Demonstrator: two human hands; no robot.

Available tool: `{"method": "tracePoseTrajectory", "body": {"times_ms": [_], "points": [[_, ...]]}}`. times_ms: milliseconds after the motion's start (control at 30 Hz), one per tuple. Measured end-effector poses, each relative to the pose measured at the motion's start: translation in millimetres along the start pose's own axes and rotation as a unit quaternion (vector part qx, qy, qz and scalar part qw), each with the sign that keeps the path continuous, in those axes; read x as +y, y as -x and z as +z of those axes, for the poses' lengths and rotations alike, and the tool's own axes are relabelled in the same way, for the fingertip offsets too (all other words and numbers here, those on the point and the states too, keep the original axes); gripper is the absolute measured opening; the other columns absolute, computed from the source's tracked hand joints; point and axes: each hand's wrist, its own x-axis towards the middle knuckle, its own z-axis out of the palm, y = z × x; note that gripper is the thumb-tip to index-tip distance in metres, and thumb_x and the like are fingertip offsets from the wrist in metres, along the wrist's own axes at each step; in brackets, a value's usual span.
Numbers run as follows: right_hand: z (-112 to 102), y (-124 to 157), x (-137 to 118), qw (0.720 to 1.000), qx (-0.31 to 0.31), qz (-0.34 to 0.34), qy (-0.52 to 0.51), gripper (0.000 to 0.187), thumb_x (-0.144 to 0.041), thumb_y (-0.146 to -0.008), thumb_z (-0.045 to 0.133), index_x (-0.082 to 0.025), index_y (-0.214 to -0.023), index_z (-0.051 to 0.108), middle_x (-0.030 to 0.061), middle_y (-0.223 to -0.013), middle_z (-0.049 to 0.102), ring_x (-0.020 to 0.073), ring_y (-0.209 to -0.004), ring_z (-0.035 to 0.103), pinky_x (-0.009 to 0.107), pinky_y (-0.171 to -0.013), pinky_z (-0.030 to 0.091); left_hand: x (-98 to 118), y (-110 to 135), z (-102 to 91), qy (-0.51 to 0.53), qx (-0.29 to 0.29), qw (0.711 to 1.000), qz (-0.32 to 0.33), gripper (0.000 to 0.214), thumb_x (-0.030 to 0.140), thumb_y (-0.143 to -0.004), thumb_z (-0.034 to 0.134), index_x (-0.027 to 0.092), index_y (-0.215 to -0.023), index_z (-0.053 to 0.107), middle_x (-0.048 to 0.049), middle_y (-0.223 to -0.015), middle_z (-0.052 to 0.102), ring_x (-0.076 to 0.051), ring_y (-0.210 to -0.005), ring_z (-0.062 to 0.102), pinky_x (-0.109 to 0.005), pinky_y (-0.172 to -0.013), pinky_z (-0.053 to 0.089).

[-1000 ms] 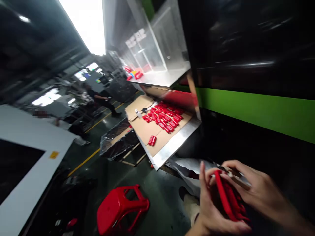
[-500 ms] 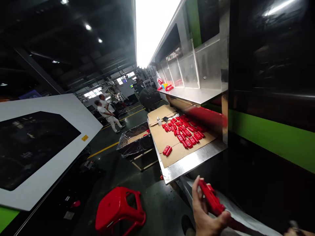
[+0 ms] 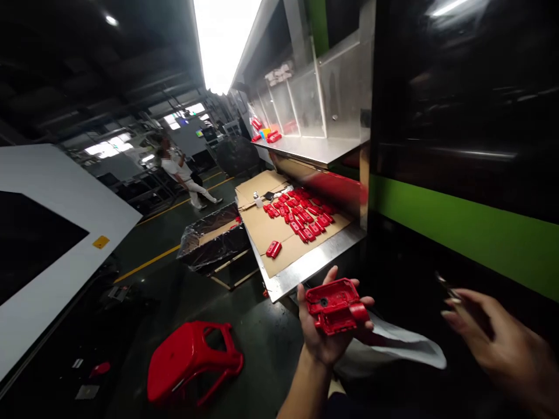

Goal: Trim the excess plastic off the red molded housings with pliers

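Red plastic housing (image 3: 334, 304) lies long axis crosswise, gripped in the left hand (image 3: 322, 343).

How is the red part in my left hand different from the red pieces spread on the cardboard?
The red part is held up in the left hand, off any surface; the red pieces lie on the cardboard. The red part is one item; the red pieces are many, mostly clustered, with one pair apart nearer the front edge. Both are the same bright red plastic.
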Motion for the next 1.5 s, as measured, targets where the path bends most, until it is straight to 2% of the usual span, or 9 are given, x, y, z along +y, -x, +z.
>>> {"method": "tracePoseTrajectory", "body": {"times_ms": [67,167,267,433,600,833,1033,1267,1500], "points": [[-5,-1,-23,0.999,-0.036,0.031,0.002,0.036,-0.056,-0.092,0.051,-0.042,-0.125,0.052,0.0095,-0.117,0.067,0.0323,-0.103,0.067,0.041,-0.073,0.055,-4,0,8.4,0.021,-0.017,0.999,-0.02,0.087,0.086,-0.08,0.027,0.029,-0.143,0.043,-0.0149,-0.136,0.054,-0.039,-0.111,0.061,-0.071,-0.098,0.035],[-11,-9,-45,0.997,-0.059,-0.038,-0.008,0.041,-0.051,-0.096,0.047,-0.034,-0.134,0.047,0.0086,-0.128,0.061,0.03,-0.115,0.061,0.041,-0.088,0.054,-13,1,19.5,0.059,-0.052,0.996,-0.049,0.088,0.087,-0.079,0.026,0.029,-0.143,0.044,-0.0133,-0.133,0.057,-0.036,-0.11,0.062,-0.071,-0.102,0.033],[-20,-16,-54,0.991,-0.041,-0.126,-0.002,0.044,-0.054,-0.095,0.048,-0.027,-0.13,0.051,0.0075,-0.127,0.058,0.028,-0.113,0.06,0.04,-0.089,0.053,-20,4,25.4,0.07,-0.068,0.993,-0.063,0.09,0.089,-0.078,0.026,0.028,-0.142,0.045,-0.0138,-0.131,0.059,-0.035,-0.11,0.062,-0.071,-0.105,0.03],[-34,-24,-64,0.978,-0.044,-0.202,0.008,0.037,-0.048,-0.096,0.053,-0.024,-0.124,0.056,0.0048,-0.119,0.059,0.0207,-0.106,0.06,0.031,-0.086,0.05,-23,6,28.8,0.077,-0.078,0.991,-0.076,0.092,0.09,-0.077,0.024,0.028,-0.143,0.043,-0.0148,-0.129,0.06,-0.038,-0.112,0.061,-0.072,-0.107,0.025],[-43,-29,-75,0.954,-0.006,-0.292,0.071,0.041,-0.041,-0.091,0.065,-0.02,-0.126,0.058,0.0057,-0.115,0.063,0.0203,-0.103,0.06,0.033,-0.088,0.049,-22,8,35.2,0.082,-0.067,0.989,-0.1,0.091,0.087,-0.08,0.022,0.027,-0.146,0.037,-0.0175,-0.13,0.059,-0.042,-0.113,0.06,-0.073,-0.106,0.023],[-50,-34,-108,0.907,-0.067,-0.401,0.111,0.045,-0.042,-0.09,0.067,-0.014,-0.124,0.06,0.0064,-0.113,0.063,0.0217,-0.102,0.056,0.04,-0.092,0.045,-28,10,46.1,0.091,-0.045,0.99,-0.096,0.089,0.081,-0.085,0.024,0.016,-0.144,0.041,-0.0221,-0.128,0.059,-0.036,-0.122,0.055,-0.06,-0.111,0.029],[-39,-36,-131,0.892,-0.106,-0.415,0.148,0.037,-0.043,-0.091,0.063,-0.016,-0.117,0.064,0.0029,-0.109,0.066,0.0228,-0.101,0.057,0.041,-0.092,0.042,-31,11,54.9,0.093,-0.03,0.991,-0.096,0.078,0.077,-0.088,0.036,0.01,-0.117,0.063,-0.0184,-0.133,0.057,-0.035,-0.13,0.047,-0.05,-0.112,0.035],[-35,-34,-135,0.893,-0.132,-0.401,0.157,0.037,-0.045,-0.088,0.067,-0.019,-0.114,0.067,0.0019,-0.107,0.068,0.0226,-0.099,0.058,0.039,-0.089,0.042,-30,13,57.7,0.118,-0.023,0.987,-0.107,0.07,0.073,-0.086,0.047,0.011,-0.111,0.065,-0.0111,-0.105,0.07,-0.032,-0.121,0.056,-0.046,-0.11,0.038],[-32,-32,-132,0.893,-0.141,-0.396,0.159,0.035,-0.045,-0.09,0.064,-0.019,-0.113,0.066,0.0019,-0.108,0.068,0.0223,-0.1,0.057,0.039,-0.09,0.042,-29,12,59.7,0.099,-0.01,0.988,-0.116,0.07,0.073,-0.081,0.057,0.008,-0.108,0.067,-0.0145,-0.128,0.061,-0.034,-0.12,0.055,-0.047,-0.106,0.043]]}}
